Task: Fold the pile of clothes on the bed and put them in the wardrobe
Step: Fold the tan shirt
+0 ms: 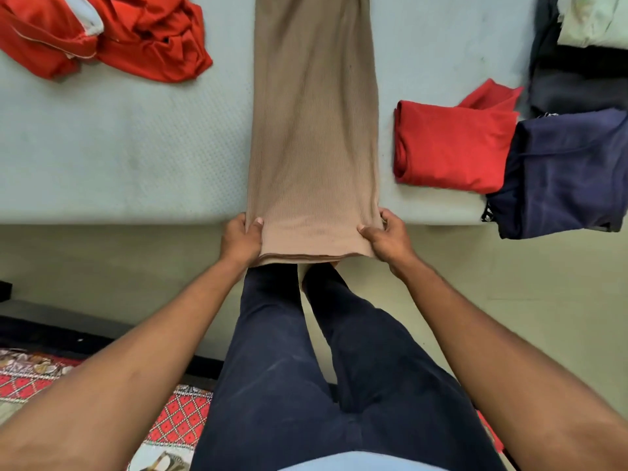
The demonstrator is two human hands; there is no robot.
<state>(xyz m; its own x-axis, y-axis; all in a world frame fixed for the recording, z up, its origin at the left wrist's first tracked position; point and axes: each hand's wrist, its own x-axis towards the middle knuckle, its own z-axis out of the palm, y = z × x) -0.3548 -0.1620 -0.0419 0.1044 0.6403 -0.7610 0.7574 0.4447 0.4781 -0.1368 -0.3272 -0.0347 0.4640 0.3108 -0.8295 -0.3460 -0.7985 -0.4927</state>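
Note:
A long tan ribbed garment (314,124) lies lengthwise down the middle of the pale bed (129,147), folded into a narrow strip, its near end hanging just over the bed's front edge. My left hand (242,240) pinches the near left corner, thumb on top. My right hand (385,240) pinches the near right corner the same way. A folded red garment (455,147) lies to the right of the strip. Beside it sits a folded navy garment (560,171) that overhangs the edge.
Crumpled red clothes (112,35) with a white-trimmed piece lie at the back left. A stack of dark grey, black and pale green folded clothes (584,56) fills the back right. A red patterned rug (176,419) covers the floor by my legs.

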